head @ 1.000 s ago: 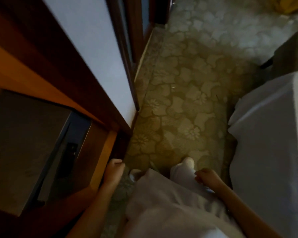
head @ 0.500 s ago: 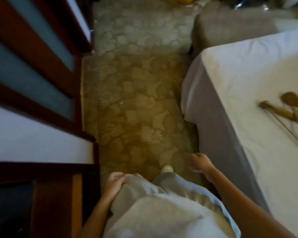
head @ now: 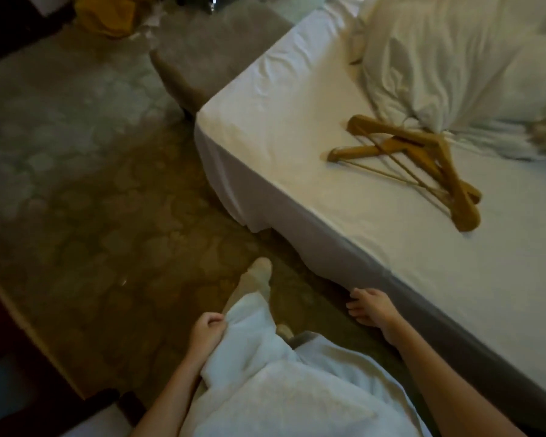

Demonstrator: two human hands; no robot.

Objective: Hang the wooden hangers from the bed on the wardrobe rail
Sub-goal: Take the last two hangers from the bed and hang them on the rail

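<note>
We have one view, worn on our head, looking steeply down and forward: floor ahead, bed close on the right.

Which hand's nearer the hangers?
The right hand, open beside the bed; the left hand hangs by the trouser leg, farther from the wooden hangers.

Loose pale grey-white trousers worn, fabric soft, creased. Pale sock worn on foot, 12 o'clock from trousers. Forearms uncovered.
</note>
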